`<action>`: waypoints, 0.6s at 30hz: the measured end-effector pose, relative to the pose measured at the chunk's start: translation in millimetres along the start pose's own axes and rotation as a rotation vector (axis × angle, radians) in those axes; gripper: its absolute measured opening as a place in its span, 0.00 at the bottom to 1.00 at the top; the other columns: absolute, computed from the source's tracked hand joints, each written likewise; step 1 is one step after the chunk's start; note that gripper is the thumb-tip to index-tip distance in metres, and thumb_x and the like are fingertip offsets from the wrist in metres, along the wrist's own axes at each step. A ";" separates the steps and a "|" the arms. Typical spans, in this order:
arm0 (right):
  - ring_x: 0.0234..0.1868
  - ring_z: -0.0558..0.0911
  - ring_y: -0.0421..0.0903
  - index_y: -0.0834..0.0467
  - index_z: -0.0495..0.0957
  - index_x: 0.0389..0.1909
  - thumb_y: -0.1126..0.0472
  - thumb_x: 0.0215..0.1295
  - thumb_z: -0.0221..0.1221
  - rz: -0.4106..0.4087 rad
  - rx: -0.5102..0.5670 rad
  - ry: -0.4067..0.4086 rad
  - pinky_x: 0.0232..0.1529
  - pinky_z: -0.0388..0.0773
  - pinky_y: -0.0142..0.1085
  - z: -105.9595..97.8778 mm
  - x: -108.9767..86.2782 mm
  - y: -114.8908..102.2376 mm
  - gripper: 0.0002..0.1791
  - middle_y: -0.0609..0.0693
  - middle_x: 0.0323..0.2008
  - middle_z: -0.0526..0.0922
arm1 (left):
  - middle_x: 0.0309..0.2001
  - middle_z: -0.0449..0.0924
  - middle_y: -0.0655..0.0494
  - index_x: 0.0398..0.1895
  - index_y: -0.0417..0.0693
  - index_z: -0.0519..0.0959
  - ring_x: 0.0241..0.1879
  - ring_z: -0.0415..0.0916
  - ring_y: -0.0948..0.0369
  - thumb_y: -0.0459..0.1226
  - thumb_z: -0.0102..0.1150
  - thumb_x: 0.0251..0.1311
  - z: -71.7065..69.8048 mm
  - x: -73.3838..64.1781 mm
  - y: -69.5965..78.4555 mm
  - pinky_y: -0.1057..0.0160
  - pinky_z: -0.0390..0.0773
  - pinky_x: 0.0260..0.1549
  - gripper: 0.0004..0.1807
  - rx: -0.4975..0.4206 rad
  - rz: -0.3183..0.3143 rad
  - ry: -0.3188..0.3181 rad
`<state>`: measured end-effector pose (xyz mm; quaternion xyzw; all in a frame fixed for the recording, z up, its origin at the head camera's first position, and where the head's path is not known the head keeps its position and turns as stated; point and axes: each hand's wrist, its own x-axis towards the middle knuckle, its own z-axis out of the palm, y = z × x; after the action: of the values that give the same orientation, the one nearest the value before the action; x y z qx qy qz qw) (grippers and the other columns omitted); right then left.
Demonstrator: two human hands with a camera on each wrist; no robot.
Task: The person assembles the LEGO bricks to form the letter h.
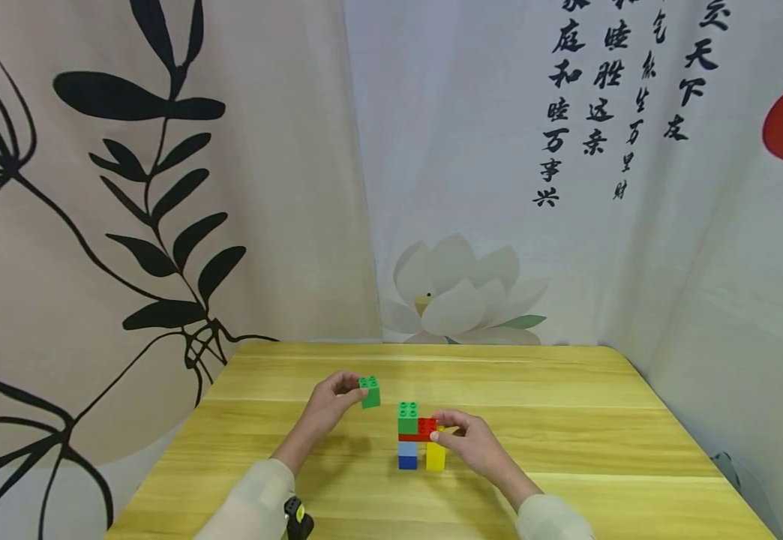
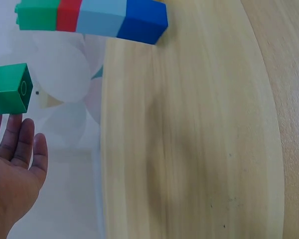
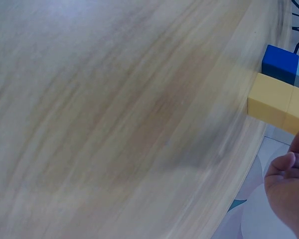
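My left hand (image 1: 329, 403) pinches a green building block (image 1: 370, 392) with studs on top, held up in the air left of a small block structure. In the left wrist view, this green block (image 2: 11, 89) shows its hollow underside. The structure has a red block (image 1: 427, 427) bridging two columns. Its left column is a light blue block (image 1: 408, 448) over a dark blue block (image 1: 408, 463); its right column is yellow blocks (image 1: 435, 457). Another green block (image 1: 408, 418) sits on the red one's left end. My right hand (image 1: 469, 439) grips the red block's right end between thumb and fingers.
The structure stands on a wood-grain table (image 1: 587, 420) with rounded far corners. Behind the table hangs a printed curtain (image 1: 283, 187) with plants, a lotus and lettering. A black wrist strap (image 1: 298, 519) sits at the left sleeve.
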<state>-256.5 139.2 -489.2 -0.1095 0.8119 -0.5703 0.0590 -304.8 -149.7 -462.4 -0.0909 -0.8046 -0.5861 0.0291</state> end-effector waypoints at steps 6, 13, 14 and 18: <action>0.37 0.75 0.48 0.59 0.79 0.57 0.53 0.66 0.65 -0.003 0.000 0.006 0.38 0.78 0.45 0.7 0.0 -0.8 0.23 0.53 0.50 0.80 | 0.48 0.78 0.54 0.53 0.47 0.78 0.52 0.73 0.55 0.46 0.65 0.63 0.2 -4.4 12.2 0.51 0.74 0.51 0.19 -0.021 0.009 -0.030; 0.38 0.75 0.49 0.58 0.79 0.57 0.52 0.66 0.65 -0.008 -0.009 0.005 0.40 0.79 0.47 -0.9 2.2 3.4 0.22 0.53 0.50 0.80 | 0.47 0.78 0.54 0.52 0.48 0.78 0.50 0.73 0.55 0.46 0.66 0.62 4.4 -6.8 25.0 0.54 0.74 0.50 0.19 -0.043 0.025 -0.055; 0.38 0.75 0.49 0.58 0.79 0.57 0.52 0.66 0.65 -0.008 -0.008 0.005 0.40 0.79 0.47 -1.0 2.5 3.9 0.22 0.53 0.50 0.80 | 0.47 0.78 0.54 0.52 0.48 0.79 0.49 0.73 0.56 0.45 0.66 0.62 5.1 -7.0 26.6 0.54 0.74 0.50 0.19 -0.046 0.026 -0.058; 0.38 0.75 0.49 0.58 0.79 0.57 0.52 0.66 0.65 -0.010 -0.005 0.004 0.40 0.79 0.47 -0.9 3.1 5.4 0.22 0.53 0.50 0.80 | 0.46 0.78 0.54 0.52 0.47 0.79 0.48 0.74 0.56 0.45 0.66 0.63 8.0 -7.1 32.5 0.56 0.75 0.48 0.18 -0.055 0.040 -0.075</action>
<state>-260.3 141.1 -493.8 -0.1128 0.8128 -0.5690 0.0543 -291.4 -133.3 -435.5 -0.1296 -0.7866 -0.6037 0.0082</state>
